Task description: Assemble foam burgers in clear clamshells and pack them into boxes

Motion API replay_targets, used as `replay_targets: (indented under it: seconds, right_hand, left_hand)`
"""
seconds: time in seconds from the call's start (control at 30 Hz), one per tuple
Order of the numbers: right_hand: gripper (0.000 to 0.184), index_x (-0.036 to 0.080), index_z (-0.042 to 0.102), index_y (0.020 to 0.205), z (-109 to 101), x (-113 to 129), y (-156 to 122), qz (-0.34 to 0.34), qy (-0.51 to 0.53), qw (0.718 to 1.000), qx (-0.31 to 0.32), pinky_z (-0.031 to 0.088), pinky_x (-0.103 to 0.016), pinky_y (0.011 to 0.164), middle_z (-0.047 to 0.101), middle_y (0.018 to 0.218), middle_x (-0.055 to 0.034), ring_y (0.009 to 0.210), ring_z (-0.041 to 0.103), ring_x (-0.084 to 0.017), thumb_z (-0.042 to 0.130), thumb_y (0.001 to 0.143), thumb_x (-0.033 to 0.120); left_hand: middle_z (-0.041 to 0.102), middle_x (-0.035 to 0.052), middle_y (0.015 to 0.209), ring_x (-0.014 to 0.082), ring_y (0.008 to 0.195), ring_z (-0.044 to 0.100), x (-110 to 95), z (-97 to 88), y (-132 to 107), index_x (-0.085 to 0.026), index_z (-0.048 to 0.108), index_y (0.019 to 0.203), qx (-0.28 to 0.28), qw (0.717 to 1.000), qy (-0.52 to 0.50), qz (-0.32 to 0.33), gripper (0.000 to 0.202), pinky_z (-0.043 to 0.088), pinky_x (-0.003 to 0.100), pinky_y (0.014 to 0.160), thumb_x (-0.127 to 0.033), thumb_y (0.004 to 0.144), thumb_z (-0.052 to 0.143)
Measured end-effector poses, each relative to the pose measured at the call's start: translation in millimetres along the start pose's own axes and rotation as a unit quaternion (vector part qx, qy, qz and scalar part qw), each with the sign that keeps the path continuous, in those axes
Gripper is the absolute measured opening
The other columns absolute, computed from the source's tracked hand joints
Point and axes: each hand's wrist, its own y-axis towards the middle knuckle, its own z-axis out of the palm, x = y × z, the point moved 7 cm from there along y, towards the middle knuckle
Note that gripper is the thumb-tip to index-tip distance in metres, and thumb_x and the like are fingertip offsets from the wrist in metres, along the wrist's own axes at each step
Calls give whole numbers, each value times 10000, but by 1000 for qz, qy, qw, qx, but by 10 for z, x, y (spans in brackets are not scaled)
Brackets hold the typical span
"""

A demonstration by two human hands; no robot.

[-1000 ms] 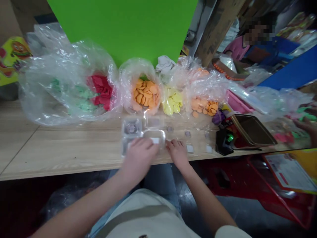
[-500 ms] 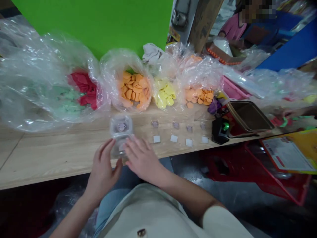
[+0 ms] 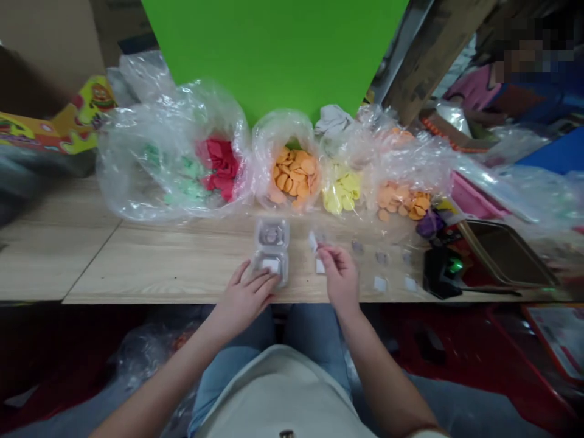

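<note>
A small clear plastic clamshell case (image 3: 272, 246) lies on the wooden table (image 3: 150, 267) near its front edge. My left hand (image 3: 246, 296) rests on the case's near end, fingers spread flat. To its right, my right hand (image 3: 338, 277) pinches a small white square piece (image 3: 312, 241) lifted just above the table. Beyond it lies a row of clear plastic sheets with small white squares (image 3: 379, 283) and round grey bits (image 3: 357, 247).
Clear plastic bags line the back: green and red pieces (image 3: 214, 167), orange discs (image 3: 294, 173), yellow discs (image 3: 340, 190), more orange discs (image 3: 401, 204). A black device with a green light (image 3: 442, 274) and a brown tray (image 3: 502, 255) sit right. Another person is at far right.
My right hand left the clear case, moved right and picked up a white square. My left hand settled flat on the case's near end. The camera shifted left.
</note>
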Motion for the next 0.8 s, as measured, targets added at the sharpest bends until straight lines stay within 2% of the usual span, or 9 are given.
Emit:
replay_targets:
  seconds: [0.03, 0.1, 0.23, 0.3, 0.37, 0.47, 0.6, 0.67, 0.8]
  right_hand:
    - [164, 189, 574, 896, -13, -45, 20, -9, -38, 999, -19, 451, -317, 818, 654, 964, -51, 923, 601, -168, 473, 865, 314]
    - [164, 188, 589, 882, 152, -160, 35, -43, -158, 986, 42, 446, -308, 814, 659, 936, -46, 898, 603, -166, 465, 868, 294]
    - [210, 179, 607, 909, 535, -508, -119, -104, -417, 882, 192, 335, -381, 964, 671, 875, -51, 840, 604, -159, 397, 901, 194]
    - [214, 161, 598, 965, 526, -612, -202, -124, -495, 839, 189, 232, -441, 1029, 666, 915, -72, 878, 589, -177, 394, 900, 166]
    - [211, 153, 597, 975, 421, -669, -249, -130, -529, 821, 174, 175, -474, 1046, 657, 963, -83, 903, 571, -194, 403, 891, 151]
    - [196, 162, 613, 916, 226, -709, -250, -120, -541, 817, 161, 150, -506, 1043, 643, 1023, -88, 930, 550, -216, 420, 883, 168]
    - [188, 167, 619, 912, 154, -715, -234, -118, -530, 824, 162, 141, -521, 1040, 623, 1081, -91, 980, 525, -232, 440, 876, 212]
    - [191, 162, 617, 934, 181, -710, -244, -113, -526, 827, 161, 137, -521, 1042, 619, 1088, -94, 991, 520, -233, 445, 871, 219]
    - [226, 151, 600, 1020, 174, -624, -293, -113, -512, 835, 167, 138, -538, 1039, 596, 1128, -116, 1064, 491, -256, 465, 853, 217]
  left_hand:
    - [637, 54, 1074, 189, 1045, 553, 15, 10, -9, -227, 528, 1156, 16, 1000, 17, 9, 312, 272, 435, 1037, -173, 855, 465]
    - [670, 24, 941, 163, 906, 598, 127, -44, -53, -237, 597, 1021, 21, 999, 39, -21, 223, 314, 402, 998, -176, 862, 452]
    - [677, 3, 858, 177, 813, 616, 509, -271, -224, -240, 613, 859, 42, 990, 63, -117, 140, 341, 411, 953, -331, 839, 509]
    - [682, -11, 875, 175, 796, 625, 665, -372, -317, -251, 604, 894, 73, 989, 47, -123, 167, 352, 401, 945, -370, 839, 500]
    - [683, -24, 867, 169, 761, 629, 777, -490, -379, -263, 597, 914, 87, 986, 30, -136, 186, 422, 347, 844, -383, 850, 471]
    - [671, -17, 849, 187, 730, 619, 826, -765, -339, -266, 599, 889, 28, 975, 68, -208, 196, 446, 293, 627, -397, 850, 457]
    - [647, 15, 859, 200, 816, 593, 418, -1049, 45, -232, 591, 891, -151, 953, 136, -223, 154, 445, 319, 733, -328, 855, 477]
    - [639, 29, 877, 193, 839, 577, 154, -871, 373, -213, 581, 926, -163, 960, 128, -188, 148, 437, 326, 773, -278, 867, 462]
    - [643, 88, 858, 228, 829, 592, -147, 125, 1007, -152, 592, 896, 66, 986, 109, -110, 154, 443, 362, 724, -169, 859, 444]
